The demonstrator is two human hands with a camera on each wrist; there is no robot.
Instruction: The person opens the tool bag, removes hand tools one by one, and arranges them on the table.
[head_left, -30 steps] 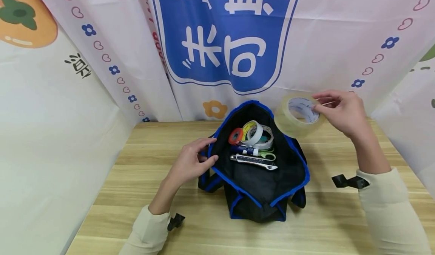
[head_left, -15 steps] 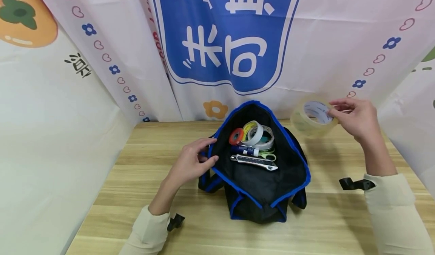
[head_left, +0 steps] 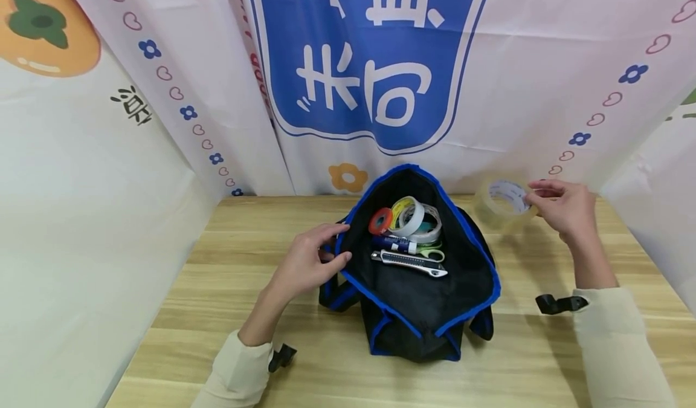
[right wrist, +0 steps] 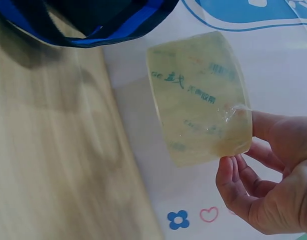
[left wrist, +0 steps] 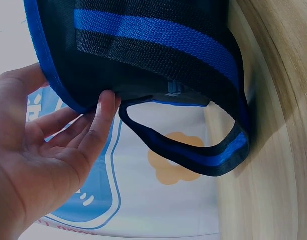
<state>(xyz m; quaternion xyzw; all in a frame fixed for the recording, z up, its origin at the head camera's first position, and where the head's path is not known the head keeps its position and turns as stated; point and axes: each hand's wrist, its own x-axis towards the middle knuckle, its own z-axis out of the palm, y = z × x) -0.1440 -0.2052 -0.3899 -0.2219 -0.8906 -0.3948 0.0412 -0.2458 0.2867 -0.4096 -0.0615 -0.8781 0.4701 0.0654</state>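
A black bag (head_left: 429,293) with blue trim stands on the table, its mouth spread wide. My left hand (head_left: 310,260) pinches the bag's left rim between thumb and fingers; the left wrist view shows the fingertips at the blue edge (left wrist: 51,75). To the right of the bag, my right hand (head_left: 568,208) grips a wide roll of clear packing tape (right wrist: 198,100) by its wall, lifted above the table. Inside the bag lie a box cutter (head_left: 410,263), a blue and white glue stick (head_left: 394,244), green-handled scissors (head_left: 433,254), a red tape roll (head_left: 380,220) and white-sided tape rolls (head_left: 415,217).
The wooden table (head_left: 234,287) runs back to a printed cloth backdrop (head_left: 522,93), with cloth on both sides as well. A bag strap (left wrist: 193,152) loops out on the left side, and another strap (head_left: 481,323) hangs at the right.
My right hand has carried the packing tape right, away from the bag's rim, and then lower. The left hand keeps its place on the rim. The head view has shifted slightly.
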